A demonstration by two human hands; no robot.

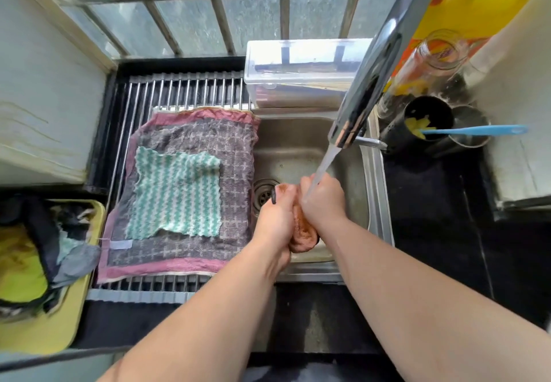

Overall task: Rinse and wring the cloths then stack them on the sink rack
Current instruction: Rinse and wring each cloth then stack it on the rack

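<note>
Dark stone surface (432, 202) surrounds a steel sink (376, 202) set below a barred window. Both hands work inside the basin, near its front wall.

Left hand (275, 217): grip clenched around one side of an orange cloth (302, 234), thumb laid over the top. Right hand (322, 199): grip clenched around the same cloth from the other side, close against the left hand. The cloth is bunched into a thick, wet roll, and its lower end bulges out below the two hands, over the basin.

Water (325, 163) from the tap (381, 50) lands on the right hand. The drain (264, 192) sits just left of the hands, and bare basin floor shows between the hands and the back wall.

The sink rack (179, 89) borders the basin on the left, its right edge just beside the left hand. A plaid towel (235, 172) lies flat on it, with a green-and-white cloth (179, 196) flat on top. A yellow tray (44, 337) of heaped cloths stands left of the rack.
</note>
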